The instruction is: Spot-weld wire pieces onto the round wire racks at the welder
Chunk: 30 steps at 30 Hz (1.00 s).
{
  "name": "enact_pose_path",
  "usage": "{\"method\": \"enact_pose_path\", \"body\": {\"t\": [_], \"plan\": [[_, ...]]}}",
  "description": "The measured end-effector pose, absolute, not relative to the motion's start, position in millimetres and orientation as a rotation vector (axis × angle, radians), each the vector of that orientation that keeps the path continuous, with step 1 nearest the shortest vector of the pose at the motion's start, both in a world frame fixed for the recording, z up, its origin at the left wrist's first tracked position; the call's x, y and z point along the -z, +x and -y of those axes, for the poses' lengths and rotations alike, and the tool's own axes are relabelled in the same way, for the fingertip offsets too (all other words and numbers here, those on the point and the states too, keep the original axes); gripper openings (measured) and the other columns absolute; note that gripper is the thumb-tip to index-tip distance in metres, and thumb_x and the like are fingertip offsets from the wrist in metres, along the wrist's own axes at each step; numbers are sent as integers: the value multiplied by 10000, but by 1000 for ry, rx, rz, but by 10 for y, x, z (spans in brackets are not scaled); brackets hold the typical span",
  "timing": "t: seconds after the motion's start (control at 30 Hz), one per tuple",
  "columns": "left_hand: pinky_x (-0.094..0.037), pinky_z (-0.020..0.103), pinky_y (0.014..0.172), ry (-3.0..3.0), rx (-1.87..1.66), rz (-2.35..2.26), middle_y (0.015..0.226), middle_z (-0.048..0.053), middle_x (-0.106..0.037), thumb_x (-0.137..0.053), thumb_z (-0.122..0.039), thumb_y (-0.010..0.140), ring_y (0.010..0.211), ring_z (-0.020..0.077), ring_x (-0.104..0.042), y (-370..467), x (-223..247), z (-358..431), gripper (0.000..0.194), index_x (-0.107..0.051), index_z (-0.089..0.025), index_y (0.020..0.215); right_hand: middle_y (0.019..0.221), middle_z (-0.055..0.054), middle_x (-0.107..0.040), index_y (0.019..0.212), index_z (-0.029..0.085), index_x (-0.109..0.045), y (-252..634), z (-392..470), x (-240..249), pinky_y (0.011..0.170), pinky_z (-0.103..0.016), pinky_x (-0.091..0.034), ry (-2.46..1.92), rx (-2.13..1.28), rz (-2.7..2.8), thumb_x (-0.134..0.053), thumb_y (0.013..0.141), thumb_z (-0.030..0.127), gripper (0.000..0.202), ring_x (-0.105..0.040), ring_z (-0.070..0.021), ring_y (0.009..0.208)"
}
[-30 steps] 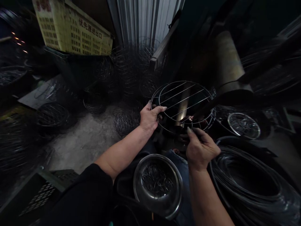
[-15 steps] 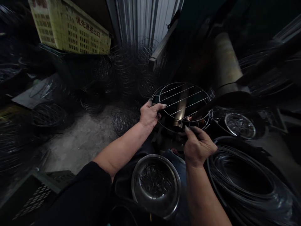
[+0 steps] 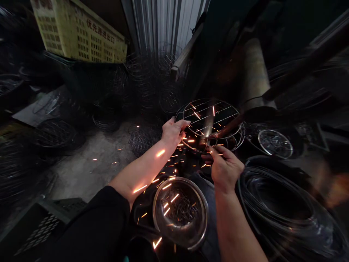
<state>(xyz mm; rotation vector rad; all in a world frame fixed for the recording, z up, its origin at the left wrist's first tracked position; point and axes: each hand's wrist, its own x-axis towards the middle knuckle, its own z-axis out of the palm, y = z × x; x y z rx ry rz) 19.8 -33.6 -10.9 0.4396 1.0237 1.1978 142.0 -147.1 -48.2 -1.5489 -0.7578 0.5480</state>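
A round wire rack (image 3: 215,118) with parallel bars and a second ring beneath is held out in front of me. My left hand (image 3: 173,131) grips its left rim, thumb on top. At the near rim my right hand (image 3: 225,165) has thumb and fingers pinched together; what lies between them is too small to make out. A dark metal rod (image 3: 231,124) comes down from the right and meets the near rim, above a brass-coloured post (image 3: 208,127) under the rack. Bright sparks fly from there. Below my hands sits a steel bowl (image 3: 203,222) of small bent wire pieces.
A large wire coil (image 3: 251,203) lies at the right, with a round wire piece (image 3: 275,143) behind it. Wire racks (image 3: 141,83) are stacked ahead. A yellow crate (image 3: 89,34) stands back left, a green crate (image 3: 40,225) front left. A thick metal cylinder (image 3: 256,69) hangs right.
Sparks now spray across my left forearm, the bowl and the floor. The upper rod has come down onto the rack's near rim. My right hand has shifted slightly left.
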Motion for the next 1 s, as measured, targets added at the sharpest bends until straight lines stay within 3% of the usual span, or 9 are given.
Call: {"method": "enact_pose_path", "body": {"t": [0.17, 0.3, 0.63, 0.8, 1.0], "plan": [[-280, 213, 443, 547, -1264, -969, 638, -69, -511, -774, -88, 538, 519, 65, -463, 168, 60, 338, 350, -537, -188, 775, 685, -19, -711, 797, 168, -763, 1429, 1487, 509, 563, -304, -571, -1497, -425, 711, -829, 626, 415, 308, -684, -194, 584], [-282, 195, 443, 563, -1276, -951, 658, -81, -503, -810, -101, 473, 534, 56, -464, 138, 47, 338, 439, -583, -194, 837, 632, -8, -691, 772, 161, -753, 1420, 1510, 501, 508, -290, -548, -1438, -452, 681, -849, 606, 405, 310, -668, -187, 526], [-294, 191, 457, 547, -1244, -917, 670, -68, -543, -793, -78, 497, 558, 62, -505, 130, 66, 316, 419, -604, -185, 855, 684, 3, -711, 782, 171, -768, 1388, 1518, 559, 577, -285, -571, -1399, -456, 648, -862, 613, 344, 259, -680, -171, 572], [-277, 197, 468, 518, -1221, -933, 634, -74, -535, -793, -68, 500, 547, 67, -495, 140, 47, 278, 444, -595, -181, 880, 638, 11, -697, 779, 170, -766, 1389, 1482, 494, 527, -261, -543, -1381, -477, 644, -849, 613, 313, 235, -676, -171, 531], [-266, 198, 446, 533, -1170, -984, 575, -66, -521, -756, -82, 525, 493, 61, -438, 155, 35, 207, 323, -533, -181, 736, 643, 12, -689, 792, 155, -764, 1384, 1440, 476, 514, -256, -538, -1397, -507, 603, -850, 604, 331, 271, -677, -172, 530]]}}
